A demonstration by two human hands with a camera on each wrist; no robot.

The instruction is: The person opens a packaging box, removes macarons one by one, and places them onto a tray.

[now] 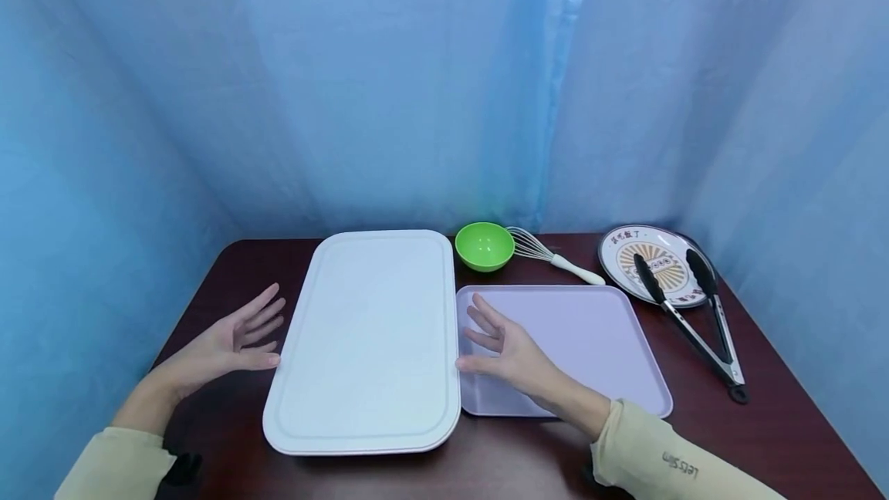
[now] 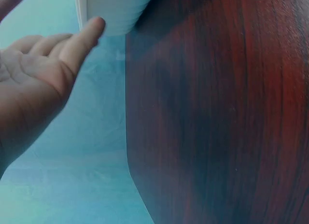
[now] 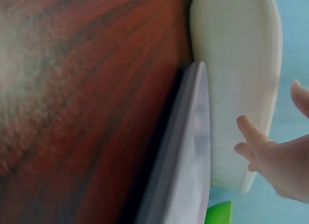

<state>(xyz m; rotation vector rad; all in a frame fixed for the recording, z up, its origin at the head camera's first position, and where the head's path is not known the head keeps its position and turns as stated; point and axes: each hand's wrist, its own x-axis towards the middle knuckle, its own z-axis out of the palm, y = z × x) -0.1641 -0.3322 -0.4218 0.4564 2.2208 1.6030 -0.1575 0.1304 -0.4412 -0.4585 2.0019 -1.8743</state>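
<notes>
A white rectangular box with a flat, rounded-corner lid [image 1: 364, 338] stands between the two hands. My left hand [image 1: 232, 342] is at its left long side, fingers spread and fairly straight, thumb tip right at the lid's rim. On the opposite side my right hand [image 1: 503, 349] is held over the left part of a lilac tray [image 1: 583, 349], its thumb tip by the lid's right edge. In the right wrist view the fingers [image 3: 253, 132] overlap the box's pale side wall [image 3: 236, 74]. Neither hand holds anything.
A green bowl [image 1: 485, 246] sits at the back beside the box, with a whisk [image 1: 549, 253] to its right. At the far right, black-tipped tongs [image 1: 694, 330] lie spread partly across a patterned plate [image 1: 653, 265]. Blue curtains [image 1: 417, 83] hang behind the dark wooden table [image 1: 771, 423].
</notes>
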